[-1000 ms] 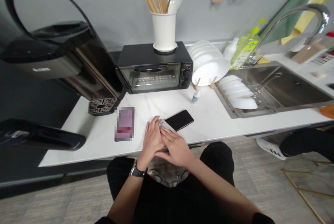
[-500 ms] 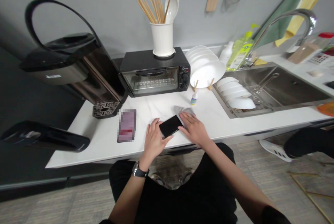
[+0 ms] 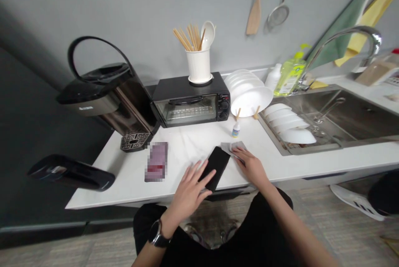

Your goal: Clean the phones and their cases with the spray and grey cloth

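Observation:
A black smartphone [image 3: 220,162] lies at a slant on the white countertop, near its front edge. My left hand [image 3: 190,188], wearing a dark watch, reaches over the phone's left side with its fingers spread, and its fingertips rest on or just above it. To the right of the phone, my right hand [image 3: 251,165] has its fingers together on a grey cloth [image 3: 229,146], which touches or nearly touches the phone's top end. Behind the cloth stands a small white bottle [image 3: 236,130] with a blue and yellow label.
A pixelated purplish item [image 3: 157,161] lies at left, by a black water dispenser [image 3: 121,101]. A toaster oven [image 3: 191,105] carries a white chopstick holder [image 3: 198,65]. White plates [image 3: 251,96] stand beside the sink [image 3: 358,113], which holds bowls [image 3: 288,123]. Another person's shoe [image 3: 355,202] shows at right.
The phone has turned from lying crosswise to a steeper slant. My left hand has opened wider over it. My right hand and the cloth have shifted right, and the view has tilted upward.

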Tool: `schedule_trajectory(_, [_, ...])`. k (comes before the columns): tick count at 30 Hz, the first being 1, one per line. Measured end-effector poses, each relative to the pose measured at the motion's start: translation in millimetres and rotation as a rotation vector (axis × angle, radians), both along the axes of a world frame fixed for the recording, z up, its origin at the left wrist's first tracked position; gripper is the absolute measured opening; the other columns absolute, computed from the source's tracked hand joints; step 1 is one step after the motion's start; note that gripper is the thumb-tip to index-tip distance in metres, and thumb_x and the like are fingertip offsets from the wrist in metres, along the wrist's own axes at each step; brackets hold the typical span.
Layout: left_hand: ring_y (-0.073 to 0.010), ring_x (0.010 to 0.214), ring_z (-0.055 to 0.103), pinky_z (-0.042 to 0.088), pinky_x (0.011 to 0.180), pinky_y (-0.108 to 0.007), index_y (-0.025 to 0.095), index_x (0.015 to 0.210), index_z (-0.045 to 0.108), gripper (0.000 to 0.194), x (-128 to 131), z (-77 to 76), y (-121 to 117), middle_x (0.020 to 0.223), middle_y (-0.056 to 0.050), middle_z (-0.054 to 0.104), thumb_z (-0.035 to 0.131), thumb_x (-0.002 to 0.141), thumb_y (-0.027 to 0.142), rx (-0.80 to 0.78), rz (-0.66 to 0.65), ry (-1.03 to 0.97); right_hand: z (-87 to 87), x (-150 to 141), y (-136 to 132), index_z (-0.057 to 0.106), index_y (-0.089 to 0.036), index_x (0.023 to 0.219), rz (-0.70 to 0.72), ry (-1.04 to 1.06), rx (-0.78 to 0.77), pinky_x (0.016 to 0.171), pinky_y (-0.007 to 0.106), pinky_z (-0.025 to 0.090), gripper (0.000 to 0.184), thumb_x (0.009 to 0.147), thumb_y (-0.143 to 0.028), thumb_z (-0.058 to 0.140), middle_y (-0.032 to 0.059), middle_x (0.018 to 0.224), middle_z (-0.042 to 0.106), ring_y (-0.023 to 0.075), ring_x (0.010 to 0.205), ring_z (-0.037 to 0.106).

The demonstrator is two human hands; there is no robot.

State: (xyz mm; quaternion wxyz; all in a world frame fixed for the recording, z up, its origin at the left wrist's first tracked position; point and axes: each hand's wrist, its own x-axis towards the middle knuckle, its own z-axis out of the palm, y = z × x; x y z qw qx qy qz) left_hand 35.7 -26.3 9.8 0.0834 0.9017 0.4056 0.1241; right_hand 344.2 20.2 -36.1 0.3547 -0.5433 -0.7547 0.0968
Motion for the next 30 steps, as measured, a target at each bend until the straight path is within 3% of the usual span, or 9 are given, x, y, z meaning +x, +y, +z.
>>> schedule_trajectory(3, [-0.0277, 0.154, 0.037, 0.033, 0.127, -0.055, 0.039, 0.155, 0.044, 0.056, 11, 0.4, 9, 0.168, -0.002, 0.040, 0.061, 0.102, 0.038, 0.023, -0.142, 0.031, 4.3, -2, -3, 0.074, -0.023, 0.118, -0.121, 0.246, -0.128, 0.087, 0.038, 0.058, 0.038, 0.103, -0.046, 0.049, 0.0062, 0.105, 0.079, 0.0252, 0.094, 0.074])
schedule_trajectory(6, [-0.0302, 0.144, 0.048, 0.040, 0.123, -0.054, 0.033, 0.148, 0.056, 0.053, 33, -3.1, 27, 0.156, -0.006, 0.053, 0.065, 0.098, 0.046, 0.083, -0.014, -0.009, 11.3, 3, -5, 0.072, -0.019, 0.100, -0.229, 0.367, -0.173, 0.061, 0.031, 0.047, 0.046, 0.102, -0.057, 0.047, 0.0008, 0.070, 0.066, 0.0186, 0.061, 0.058])
schedule_trajectory(10, [-0.0328, 0.131, 0.055, 0.048, 0.113, -0.051, 0.027, 0.142, 0.063, 0.050, 61, -8.0, 70, 0.144, -0.012, 0.061, 0.067, 0.096, 0.047, 0.175, 0.163, -0.037, 16.4, 12, -3, 0.066, -0.019, 0.092, -0.226, 0.438, -0.196, 0.058, 0.028, 0.040, 0.046, 0.098, -0.064, 0.053, -0.0013, 0.070, 0.059, 0.0160, 0.062, 0.049])
schedule_trajectory(15, [-0.0373, 0.134, 0.052, 0.046, 0.113, -0.055, 0.022, 0.140, 0.065, 0.050, 73, -4.7, 113, 0.144, -0.014, 0.062, 0.069, 0.096, 0.043, 0.187, 0.215, -0.078, 20.6, 7, 0, 0.066, -0.019, 0.101, -0.175, 0.522, -0.245, 0.066, 0.029, 0.044, 0.049, 0.089, -0.066, 0.066, 0.0011, 0.081, 0.065, 0.0182, 0.071, 0.055])
schedule_trajectory(20, [-0.0294, 0.148, 0.043, 0.037, 0.124, -0.048, 0.022, 0.161, 0.038, 0.066, 79, 14.4, 105, 0.161, -0.013, 0.048, 0.058, 0.103, 0.045, -0.027, -0.053, -0.371, 36.9, -8, -3, 0.066, -0.021, 0.100, -0.003, 0.602, -0.299, 0.072, 0.029, 0.045, 0.044, 0.090, -0.063, 0.068, 0.0009, 0.085, 0.065, 0.0184, 0.077, 0.057])
schedule_trajectory(22, [-0.0270, 0.133, 0.058, 0.046, 0.114, -0.043, 0.023, 0.157, 0.044, 0.063, 78, 21.1, 97, 0.145, -0.013, 0.063, 0.061, 0.101, 0.045, -0.209, -0.072, -0.465, 44.5, -16, -3, 0.067, -0.021, 0.093, 0.090, 0.624, -0.330, 0.068, 0.029, 0.043, 0.042, 0.093, -0.063, 0.063, -0.0003, 0.079, 0.061, 0.0172, 0.073, 0.053])
schedule_trajectory(25, [-0.0220, 0.095, 0.069, 0.054, 0.090, -0.034, 0.019, 0.120, 0.073, 0.036, 69, 26.6, 92, 0.103, -0.006, 0.076, 0.069, 0.095, 0.045, -0.468, 0.003, -0.570, 51.0, -27, -3, 0.064, -0.022, 0.079, 0.150, 0.644, -0.353, 0.067, 0.030, 0.041, 0.047, 0.096, -0.065, 0.058, -0.0006, 0.073, 0.055, 0.0171, 0.071, 0.050])
schedule_trajectory(27, [-0.0190, 0.084, 0.067, 0.051, 0.080, -0.029, 0.017, 0.095, 0.075, 0.029, 60, 28.9, 90, 0.090, -0.003, 0.075, 0.071, 0.092, 0.046, -0.544, 0.030, -0.643, 51.0, -33, -2, 0.061, -0.022, 0.078, 0.147, 0.662, -0.353, 0.069, 0.030, 0.041, 0.048, 0.096, -0.066, 0.056, -0.0006, 0.073, 0.052, 0.0176, 0.072, 0.050])
schedule_trajectory(30, [-0.0162, 0.077, 0.063, 0.047, 0.072, -0.026, 0.017, 0.085, 0.073, 0.031, 47, 32.4, 85, 0.083, -0.001, 0.072, 0.069, 0.092, 0.047, -0.508, 0.059, -0.685, 47.7, -43, -3, 0.062, -0.024, 0.099, 0.136, 0.683, -0.360, 0.068, 0.030, 0.041, 0.042, 0.096, -0.065, 0.056, -0.0028, 0.074, 0.051, 0.0174, 0.071, 0.050])
